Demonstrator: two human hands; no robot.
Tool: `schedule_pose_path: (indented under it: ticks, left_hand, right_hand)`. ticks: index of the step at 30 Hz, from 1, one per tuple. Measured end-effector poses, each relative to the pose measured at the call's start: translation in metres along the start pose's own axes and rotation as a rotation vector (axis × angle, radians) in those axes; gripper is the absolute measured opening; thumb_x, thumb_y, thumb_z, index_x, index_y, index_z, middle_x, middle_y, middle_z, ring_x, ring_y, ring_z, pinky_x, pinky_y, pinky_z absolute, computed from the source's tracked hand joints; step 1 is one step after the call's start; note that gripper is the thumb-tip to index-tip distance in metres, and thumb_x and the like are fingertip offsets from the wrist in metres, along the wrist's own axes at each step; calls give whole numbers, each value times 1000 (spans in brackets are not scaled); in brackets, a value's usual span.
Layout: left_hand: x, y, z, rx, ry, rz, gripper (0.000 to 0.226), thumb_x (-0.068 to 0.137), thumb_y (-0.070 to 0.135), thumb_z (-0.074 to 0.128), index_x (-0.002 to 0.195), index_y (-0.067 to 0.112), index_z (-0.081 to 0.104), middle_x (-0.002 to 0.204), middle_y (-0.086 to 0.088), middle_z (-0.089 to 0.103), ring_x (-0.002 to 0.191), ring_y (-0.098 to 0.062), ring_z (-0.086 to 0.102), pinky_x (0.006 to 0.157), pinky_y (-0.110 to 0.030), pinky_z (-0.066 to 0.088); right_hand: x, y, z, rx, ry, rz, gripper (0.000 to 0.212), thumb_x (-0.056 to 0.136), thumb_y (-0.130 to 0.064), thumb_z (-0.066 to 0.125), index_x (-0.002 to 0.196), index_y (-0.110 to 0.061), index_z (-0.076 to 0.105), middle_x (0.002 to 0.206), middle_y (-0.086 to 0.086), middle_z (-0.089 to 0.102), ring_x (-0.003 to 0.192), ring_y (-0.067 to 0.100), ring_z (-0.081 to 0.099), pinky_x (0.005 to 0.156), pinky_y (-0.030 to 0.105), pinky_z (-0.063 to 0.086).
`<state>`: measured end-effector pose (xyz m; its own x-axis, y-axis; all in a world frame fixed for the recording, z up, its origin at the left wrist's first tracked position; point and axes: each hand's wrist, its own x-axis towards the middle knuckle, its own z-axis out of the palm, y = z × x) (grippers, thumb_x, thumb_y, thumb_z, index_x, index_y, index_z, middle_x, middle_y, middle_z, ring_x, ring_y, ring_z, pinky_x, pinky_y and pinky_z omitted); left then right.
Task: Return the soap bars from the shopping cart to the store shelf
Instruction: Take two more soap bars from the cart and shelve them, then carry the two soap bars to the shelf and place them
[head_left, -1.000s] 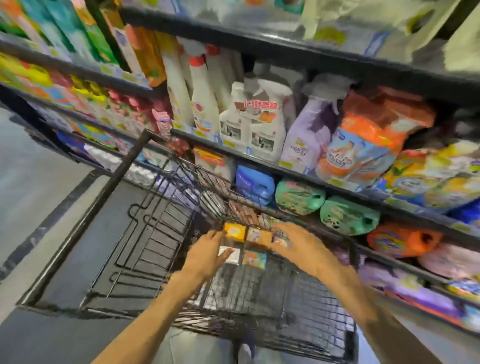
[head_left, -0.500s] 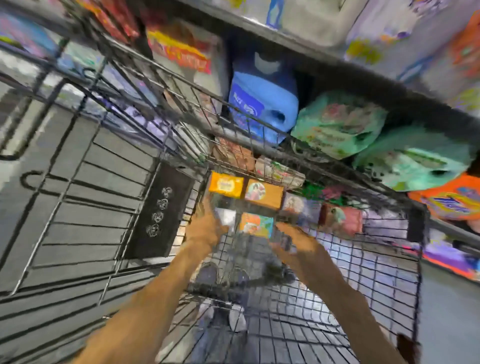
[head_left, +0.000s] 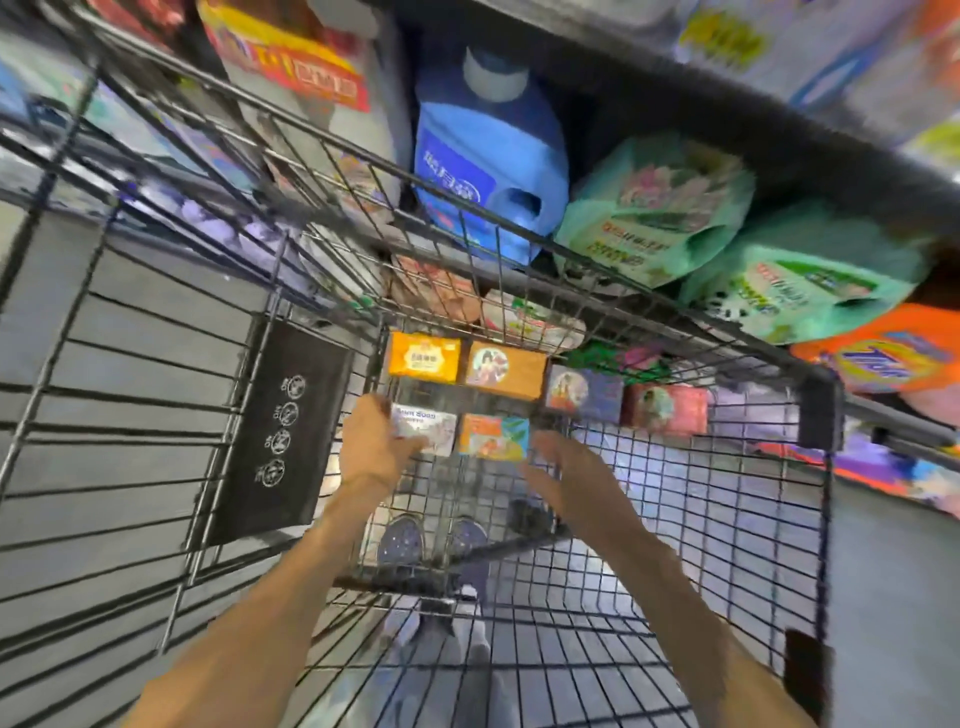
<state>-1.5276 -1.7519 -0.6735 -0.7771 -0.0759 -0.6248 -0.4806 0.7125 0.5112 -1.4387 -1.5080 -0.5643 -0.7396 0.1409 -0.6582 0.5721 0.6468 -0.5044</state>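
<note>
Behind cart wire (head_left: 519, 244): blue jug (head_left: 488, 150), green bags (head_left: 654, 208).

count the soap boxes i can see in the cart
6. Back row, left to right: yellow box, orange box, purple box, red box. Front row: white box at the left hand, multicolour box. Hands could hide more.

The left hand (head_left: 375, 448) covers the left end of the white soap box (head_left: 427, 429), so its print is only partly legible. Whether the right hand (head_left: 569, 467) touches the orange-and-teal soap box (head_left: 493, 437) cannot be told; motion blur smears its fingers. The black wire shopping cart (head_left: 613, 306) bars cross the packets behind them. The dark store shelf (head_left: 779, 135) goods are cut off at the top edge, labels blurred. Both forearms leave the frame at the bottom.
</note>
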Motion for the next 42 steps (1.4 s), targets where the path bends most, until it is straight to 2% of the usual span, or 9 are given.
schedule_pose_path:
  ticks: [3, 8, 12, 18, 23, 29, 33, 38, 42]
  left_hand:
    - [4, -5, -9, 21, -65, 94, 35, 70, 27, 91, 87, 14, 63, 84, -10, 68, 77, -30, 65, 69, -38, 53]
    - [-12, -12, -29, -87, -126, 143, 33, 80, 21, 86, 101, 21, 61, 94, 1, 71, 87, -22, 69, 83, -36, 55]
    - [-11, -25, -36, -217, -199, 106, 41, 79, 24, 86, 112, 16, 63, 102, 4, 72, 89, -18, 73, 83, -42, 61]
    - [-16, -20, -40, -330, -201, 103, 34, 79, 21, 86, 104, 19, 64, 109, 4, 72, 89, -21, 75, 82, -45, 62]
    - [-26, -16, -50, -403, -209, 146, 31, 77, 23, 86, 103, 22, 68, 112, 0, 72, 96, -24, 75, 84, -42, 62]
    - [-47, -3, -71, -477, -277, 165, 51, 66, 31, 91, 111, 19, 70, 120, -5, 71, 108, -34, 70, 88, -52, 60]
    - [-73, 25, -86, -424, -295, 247, 36, 77, 18, 88, 108, 17, 70, 110, -2, 76, 104, -28, 72, 83, -35, 62]
    - [-119, 87, -115, -417, -294, 407, 48, 76, 25, 89, 117, 14, 67, 114, -5, 75, 107, -28, 71, 93, -44, 58]
    - [-167, 158, -138, -461, -310, 506, 41, 78, 2, 80, 116, 9, 65, 108, -14, 76, 101, -33, 71, 77, -27, 61]
  right_hand:
    - [29, 6, 17, -5, 14, 47, 43, 93, -50, 61, 124, -21, 59, 117, -3, 65, 106, 14, 63, 90, 38, 54]
    - [79, 43, 58, 146, 12, 154, 64, 70, -73, 65, 115, -29, 57, 114, 1, 65, 96, 16, 66, 83, 46, 59]
    - [82, 17, 62, 129, 45, 222, 78, 73, -57, 69, 137, -19, 46, 127, 9, 50, 114, 25, 51, 97, 47, 52]
    - [77, 19, 67, 187, 137, 193, 67, 74, -28, 84, 130, -18, 49, 122, 9, 47, 110, 25, 53, 96, 44, 52]
    - [56, 22, 60, 367, 154, 143, 48, 81, -10, 80, 116, -21, 49, 108, -3, 62, 87, 0, 64, 63, 15, 54]
    - [22, 23, 27, 500, 121, 100, 38, 82, -10, 80, 114, -21, 63, 100, -10, 67, 92, 5, 67, 63, 14, 54]
    - [-14, 19, -15, 621, 162, 46, 35, 81, 0, 78, 112, -14, 69, 94, -3, 74, 85, 12, 73, 67, 19, 56]
    - [-79, 6, -84, 584, 288, -43, 41, 81, -21, 82, 120, -23, 68, 101, -14, 74, 94, 4, 71, 81, 27, 57]
    - [-143, -14, -147, 732, 417, -73, 40, 81, 12, 73, 107, -18, 65, 88, -9, 77, 79, 1, 71, 73, 19, 57]
